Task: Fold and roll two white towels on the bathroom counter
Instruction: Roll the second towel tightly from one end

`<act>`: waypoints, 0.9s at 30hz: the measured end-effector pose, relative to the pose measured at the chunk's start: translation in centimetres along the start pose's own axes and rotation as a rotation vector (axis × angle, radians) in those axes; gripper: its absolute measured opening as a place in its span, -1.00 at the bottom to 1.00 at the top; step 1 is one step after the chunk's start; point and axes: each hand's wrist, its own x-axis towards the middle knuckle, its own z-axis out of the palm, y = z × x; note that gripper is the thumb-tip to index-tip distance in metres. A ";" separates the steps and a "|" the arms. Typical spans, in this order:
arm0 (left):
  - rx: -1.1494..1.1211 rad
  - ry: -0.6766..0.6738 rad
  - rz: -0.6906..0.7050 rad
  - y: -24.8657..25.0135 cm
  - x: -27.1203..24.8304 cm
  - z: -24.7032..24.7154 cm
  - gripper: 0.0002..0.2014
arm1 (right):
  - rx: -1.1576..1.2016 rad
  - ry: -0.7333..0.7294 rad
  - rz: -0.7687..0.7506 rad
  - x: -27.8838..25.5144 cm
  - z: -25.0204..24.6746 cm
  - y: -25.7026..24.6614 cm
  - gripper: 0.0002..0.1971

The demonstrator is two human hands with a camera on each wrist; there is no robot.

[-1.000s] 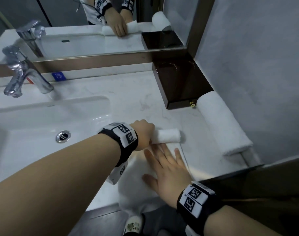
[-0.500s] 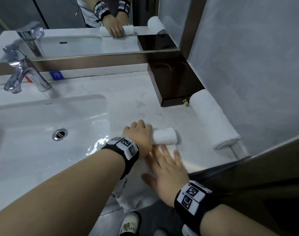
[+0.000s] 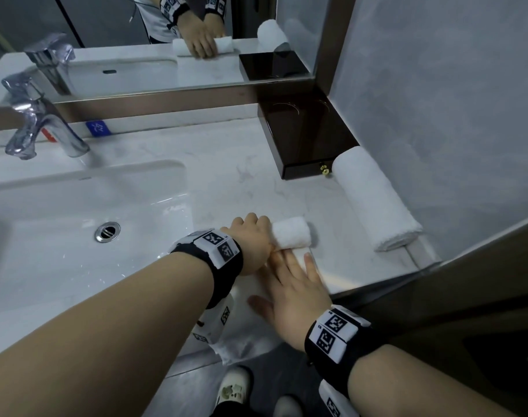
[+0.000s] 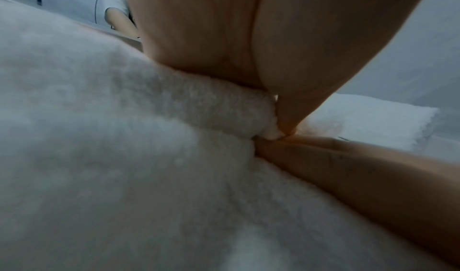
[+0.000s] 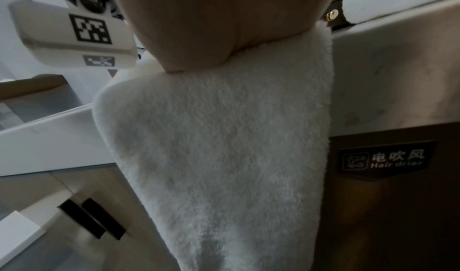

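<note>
Grip: left hand (image 3: 252, 240) curls over the rolled end of a half-rolled white towel (image 3: 291, 236), fingers wrapped on the roll; right hand (image 3: 292, 291) lies flat with straight fingers, pressing the unrolled part just in front of the roll.
Half-rolled towel: sits near the front edge of the marble counter (image 3: 226, 164), right of the sink (image 3: 76, 212); its loose tail hangs over the counter edge, down past the cabinet front.
Finished towel roll (image 3: 374, 197): lies against the grey wall at the right, one end just beside a dark wooden box (image 3: 304, 142) with a small brass knob.
Left wrist view: fingertips of both hands meet at the crease under the roll.
Surroundings: chrome faucet (image 3: 37, 127) behind the sink; mirror (image 3: 166, 40) reflecting the hands; a "Hair drier" label (image 5: 384, 160) on the dark cabinet below the counter.
</note>
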 end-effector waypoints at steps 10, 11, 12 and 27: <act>-0.083 0.045 -0.058 0.0 0.3 0.8 -0.72 | 0.078 0.019 -0.026 -1.5 0.3 0.8 -0.21; -0.075 0.035 -0.069 0.0 0.4 0.8 -0.73 | 0.061 0.010 -0.042 -2.1 0.5 1.0 -0.19; -0.065 0.025 -0.079 0.0 0.6 0.7 -0.74 | 0.034 -0.004 -0.062 -2.8 0.6 1.2 -0.15; 0.243 0.132 -0.124 2.0 2.7 -1.4 -0.42 | -0.046 -0.096 -0.059 -1.8 -0.9 1.9 0.02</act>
